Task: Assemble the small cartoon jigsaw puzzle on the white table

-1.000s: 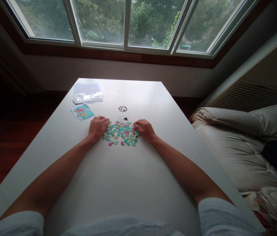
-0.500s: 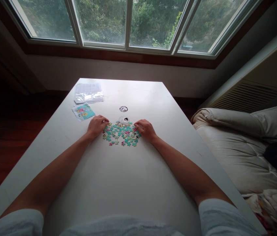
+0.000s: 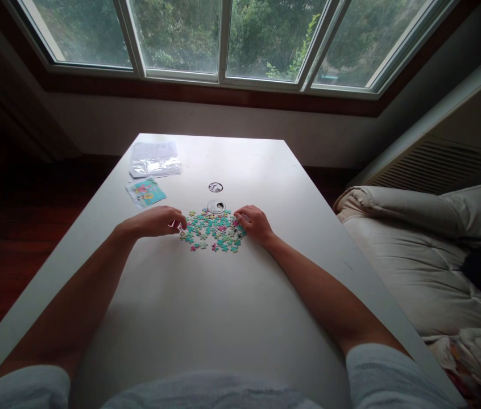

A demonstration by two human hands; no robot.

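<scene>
Wide window (image 3: 223, 42), green trees (image 3: 181, 37) outside, pale tufted sofa (image 3: 406, 261) beside a slatted panel (image 3: 439, 162), dark reddish floor (image 3: 31, 238)

From here I see the left arm (image 3: 76, 298) reach far and right, its wrist (image 3: 128, 228) bent so the left hand (image 3: 155, 221) points rightward, fingers (image 3: 178, 216) curled. The right arm (image 3: 317, 289) slants far and left, the right hand (image 3: 256, 223) palm down, fingers bent.

Smooth semi-gloss tbl (image 3: 223, 307), shiny plastic pkg (image 3: 155, 161), matt cloth sleeves (image 3: 388, 375)

head view looks forward, down (table (image 3: 227, 309) below).
</scene>
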